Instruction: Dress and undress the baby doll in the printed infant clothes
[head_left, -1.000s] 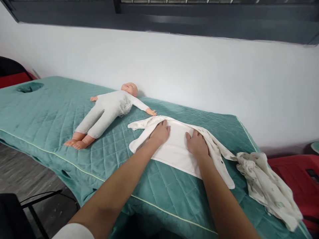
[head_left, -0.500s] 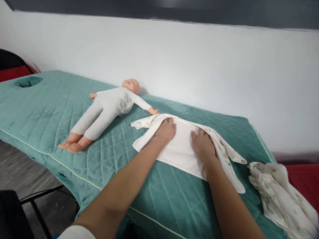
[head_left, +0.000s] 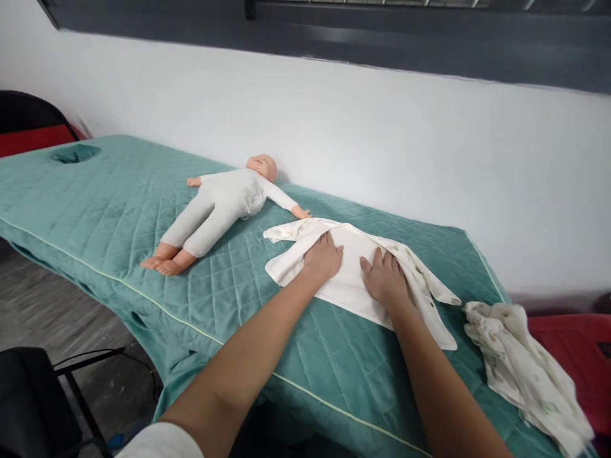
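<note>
The one head-worn camera looked forward and down, close over the left hand (head_left: pixel 324 257) and right hand (head_left: pixel 386 281) at mid-frame, across the teal quilted massage bed (head_left: pixel 119 210) toward the plain white wall (head_left: pixel 382 140).

Plain white wall (head_left: pixel 382 140) across the far side, dark grey window frame (head_left: pixel 429 44) along its top. Long massage bed with teal quilted cover (head_left: pixel 95 203), face hole (head_left: pixel 75 153) at far left. Grey wood-look floor (head_left: pixel 42 305) left. Black chair frame (head_left: pixel 33 407) near left, red seat (head_left: pixel 28 137) far left, red furniture (head_left: pixel 573 337) right. Even soft light
</note>
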Demonstrator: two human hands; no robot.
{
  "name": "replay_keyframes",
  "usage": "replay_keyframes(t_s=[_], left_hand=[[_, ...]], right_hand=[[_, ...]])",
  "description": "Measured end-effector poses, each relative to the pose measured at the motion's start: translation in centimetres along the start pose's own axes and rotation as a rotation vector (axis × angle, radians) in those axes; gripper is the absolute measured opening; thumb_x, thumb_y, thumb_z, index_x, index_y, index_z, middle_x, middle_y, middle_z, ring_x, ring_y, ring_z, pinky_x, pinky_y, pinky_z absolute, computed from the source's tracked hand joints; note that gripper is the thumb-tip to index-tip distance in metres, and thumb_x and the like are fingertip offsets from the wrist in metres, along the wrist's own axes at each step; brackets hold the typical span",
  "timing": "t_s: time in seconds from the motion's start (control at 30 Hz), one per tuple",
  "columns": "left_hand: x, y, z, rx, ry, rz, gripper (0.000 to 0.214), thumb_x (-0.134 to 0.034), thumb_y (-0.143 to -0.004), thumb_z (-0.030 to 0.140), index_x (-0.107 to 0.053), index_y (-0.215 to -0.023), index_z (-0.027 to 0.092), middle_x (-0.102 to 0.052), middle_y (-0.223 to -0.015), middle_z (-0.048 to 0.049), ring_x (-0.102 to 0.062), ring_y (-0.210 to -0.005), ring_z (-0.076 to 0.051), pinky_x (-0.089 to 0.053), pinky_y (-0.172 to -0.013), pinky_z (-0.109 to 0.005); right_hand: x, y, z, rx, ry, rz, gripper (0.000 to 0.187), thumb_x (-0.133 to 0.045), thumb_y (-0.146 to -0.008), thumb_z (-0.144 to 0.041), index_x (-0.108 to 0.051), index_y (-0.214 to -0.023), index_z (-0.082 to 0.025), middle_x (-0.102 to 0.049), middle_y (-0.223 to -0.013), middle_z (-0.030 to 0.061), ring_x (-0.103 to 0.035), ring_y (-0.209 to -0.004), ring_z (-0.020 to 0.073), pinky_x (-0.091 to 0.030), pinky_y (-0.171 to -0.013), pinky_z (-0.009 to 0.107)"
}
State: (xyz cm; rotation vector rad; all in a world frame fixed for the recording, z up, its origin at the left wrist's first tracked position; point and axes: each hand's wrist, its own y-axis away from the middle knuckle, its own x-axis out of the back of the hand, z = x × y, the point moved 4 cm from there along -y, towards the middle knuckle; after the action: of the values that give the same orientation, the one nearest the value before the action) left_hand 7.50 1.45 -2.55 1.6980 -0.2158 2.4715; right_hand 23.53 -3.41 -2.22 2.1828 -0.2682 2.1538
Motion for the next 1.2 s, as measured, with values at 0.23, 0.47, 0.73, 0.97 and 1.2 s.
replay_keyframes(t_s=[0.23,0.47,0.73,0.97,1.2], left_hand=[[0.2,4.0,0.3,-0.12,-0.011,0.098,0.067,-0.032,-0.104,0.042,-0.039,-0.153,-0.003,-0.033,-0.164,-0.0229,-0.029,-0.155,-0.031,-0.024,-0.128,-0.044],[4.3,9.2,-4.8,-0.285,0.326,0.477,0.034,-0.041,-0.101,0.024,-0.067,-0.124,0.022,-0.074,-0.12,-0.0068,-0.066,-0.114,-0.018,-0.051,-0.104,-0.031],[6.1,6.5,-15.7,0.235,0.504,0.451,0.042,-0.052,-0.096,0.034,-0.059,-0.136,0.023,-0.077,-0.109,-0.009,-0.07,-0.099,-0.028,-0.053,-0.09,-0.041],[6.1,4.7,-15.6,0.3,0.488,0.398,0.047,-0.054,-0.095,0.036,-0.056,-0.141,0.025,-0.077,-0.117,-0.0069,-0.069,-0.109,-0.031,-0.05,-0.089,-0.041],[6.0,2.8,-15.9,0.315,0.552,0.276,0.047,-0.063,-0.09,0.041,-0.061,-0.134,0.026,-0.08,-0.099,-0.0024,-0.072,-0.099,-0.026,-0.049,-0.082,-0.036]], right_hand=[[0.2,2.7,-1.2,0.083,0.029,-0.023,0.071,-0.026,-0.106,-0.046,-0.032,-0.157,0.003,-0.025,-0.165,0.0299,-0.022,-0.156,0.0374,-0.026,-0.124,0.049],[-0.3,7.1,-1.9,0.238,-0.096,0.006,0.074,-0.026,-0.105,-0.051,-0.029,-0.158,0.001,-0.026,-0.166,0.025,-0.019,-0.158,0.031,-0.026,-0.125,0.05],[1.5,4.3,-6.2,0.283,-0.542,-0.023,0.078,-0.042,-0.098,-0.057,-0.028,-0.16,-0.012,-0.03,-0.167,0.0175,-0.024,-0.157,0.0281,-0.025,-0.127,0.052],[1.8,-4.2,-13.6,0.287,-0.69,0.096,0.05,-0.044,-0.098,-0.038,-0.055,-0.141,-0.016,-0.056,-0.148,0.0142,-0.047,-0.14,0.0273,-0.035,-0.119,0.046],[-1.1,-5.6,-14.5,0.365,-0.548,0.106,0.05,-0.046,-0.093,-0.027,-0.054,-0.142,-0.016,-0.055,-0.15,0.0116,-0.038,-0.146,0.0286,-0.024,-0.124,0.048]])
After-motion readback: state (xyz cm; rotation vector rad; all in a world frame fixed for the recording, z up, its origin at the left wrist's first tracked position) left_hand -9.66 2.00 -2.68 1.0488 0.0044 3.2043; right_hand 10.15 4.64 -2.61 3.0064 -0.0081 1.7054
